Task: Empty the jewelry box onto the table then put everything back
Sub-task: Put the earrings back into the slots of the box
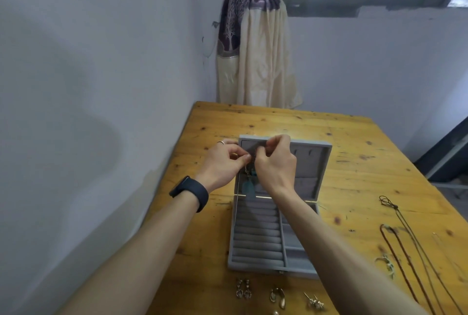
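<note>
Now, a pinch on the pendant (249,185)

Your left hand (222,160) and right hand (274,160) both pinch a thin strand (249,171) up in the open lid of the box (326,157), which sits on the table (354,142). That teal pendant dangles below them. It looks light, limp and quick to tangle, so hold the strand near its hook, not the stone. Out on the wood lie earrings (243,288) and cords (405,238).

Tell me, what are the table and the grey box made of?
The table looks like wood: yellowish boards with dark knots and a slight shine. The box seems covered in soft grey fabric, matte like velvet; what is underneath stays hidden.
</note>
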